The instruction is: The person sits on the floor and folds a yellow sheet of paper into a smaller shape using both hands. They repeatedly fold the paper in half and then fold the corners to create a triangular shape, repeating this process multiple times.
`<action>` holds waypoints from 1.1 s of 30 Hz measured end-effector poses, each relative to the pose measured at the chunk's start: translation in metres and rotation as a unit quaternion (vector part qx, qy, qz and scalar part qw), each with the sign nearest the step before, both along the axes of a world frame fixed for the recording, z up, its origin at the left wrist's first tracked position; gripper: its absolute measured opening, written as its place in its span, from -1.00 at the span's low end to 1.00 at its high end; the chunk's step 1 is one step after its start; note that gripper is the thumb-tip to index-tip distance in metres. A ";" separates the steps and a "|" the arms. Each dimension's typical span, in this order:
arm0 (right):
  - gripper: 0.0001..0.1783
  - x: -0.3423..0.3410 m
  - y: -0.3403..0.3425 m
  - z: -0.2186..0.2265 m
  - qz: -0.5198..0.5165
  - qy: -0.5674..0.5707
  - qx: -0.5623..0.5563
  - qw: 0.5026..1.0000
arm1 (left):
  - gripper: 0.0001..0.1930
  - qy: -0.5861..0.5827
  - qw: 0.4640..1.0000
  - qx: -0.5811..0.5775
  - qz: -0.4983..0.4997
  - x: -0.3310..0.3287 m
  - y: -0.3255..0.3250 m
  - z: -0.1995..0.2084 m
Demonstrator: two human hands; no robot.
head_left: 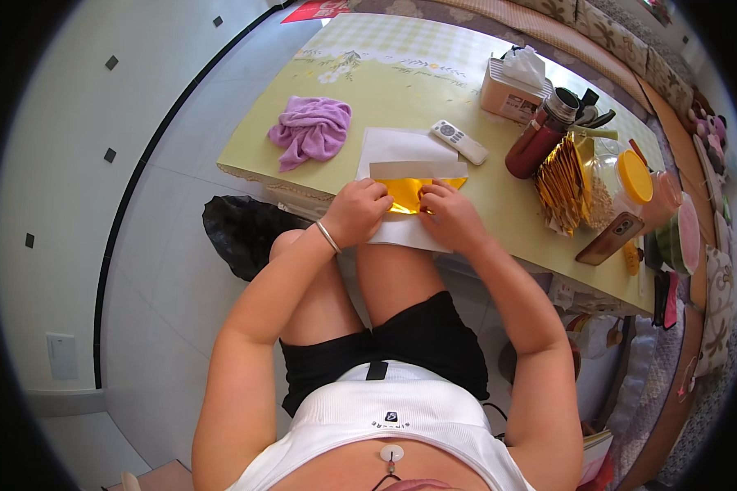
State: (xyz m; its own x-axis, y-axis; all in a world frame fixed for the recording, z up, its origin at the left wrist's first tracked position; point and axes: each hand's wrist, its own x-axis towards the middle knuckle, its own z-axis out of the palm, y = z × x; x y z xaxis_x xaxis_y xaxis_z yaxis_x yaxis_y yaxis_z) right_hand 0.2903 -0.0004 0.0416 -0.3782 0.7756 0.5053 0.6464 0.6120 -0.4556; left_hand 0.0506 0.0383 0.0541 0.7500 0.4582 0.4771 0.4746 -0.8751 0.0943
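Note:
A sheet of shiny gold foil paper (404, 195) with a greyish border along its far side lies in front of me, on top of white paper (405, 147) at the table's near edge. My left hand (360, 214), with a bracelet at its wrist, has its fingers bent in on the foil's left part. At the right part of the foil, my right hand (452, 214) pinches the near edge with curled fingers. The fingertips of both hands are partly hidden, and the near edge of the foil between them looks bent up.
Left on the table (262, 131) lies a crumpled purple cloth (313, 131). A white remote control (460, 141) sits beyond my right hand. Farther right are a tissue box (508, 94), a dark red thermos (540, 135), stacked folded gold foil pieces (563, 186), a yellow-lidded jar (633, 177) and a phone (609, 238).

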 end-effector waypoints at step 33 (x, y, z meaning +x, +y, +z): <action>-0.46 -0.034 -0.007 -0.020 -0.149 -0.048 0.017 0.988 | -0.79 -0.111 0.954 -0.195 0.200 0.012 0.027 -0.015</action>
